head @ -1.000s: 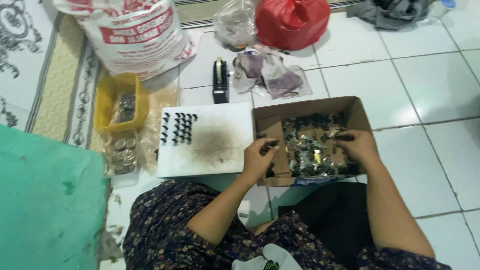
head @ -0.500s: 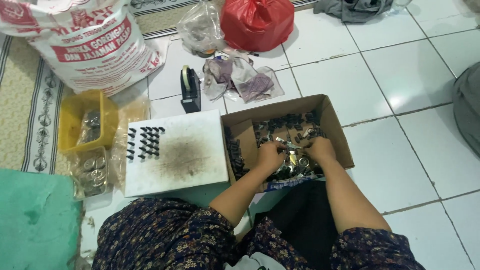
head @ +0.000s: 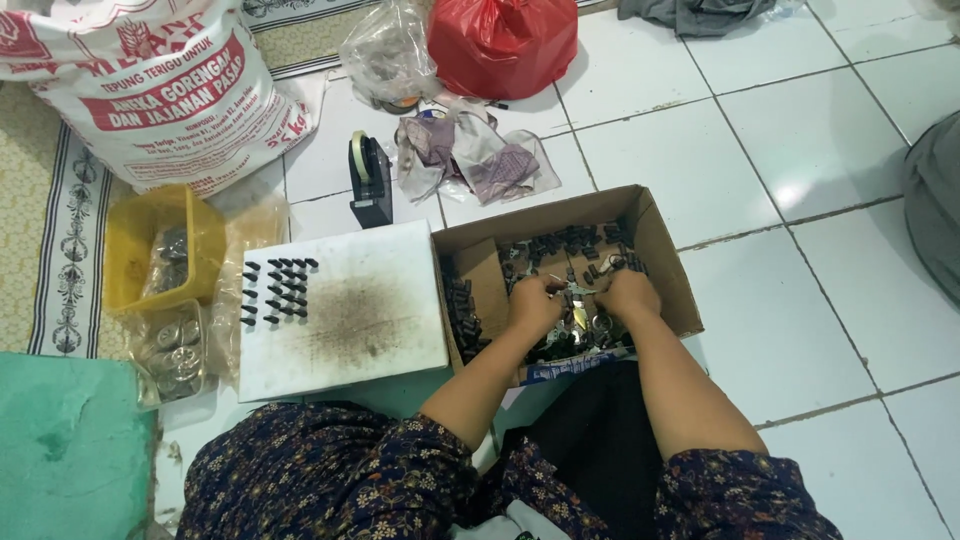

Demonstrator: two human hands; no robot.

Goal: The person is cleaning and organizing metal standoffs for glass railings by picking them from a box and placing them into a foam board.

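left hand [head: 535,303] | moved from board edge into cardboard box [head: 668,262] | beside right hand [head: 628,295]

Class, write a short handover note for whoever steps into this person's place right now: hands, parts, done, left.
Left hand and right hand: both down in the cardboard box, fingers curled among small dark and metal parts; exact grip unclear.
Done: rows of small black pieces stand on the white board, at its left end.
Left: many parts remain in the box; most of the board is bare.
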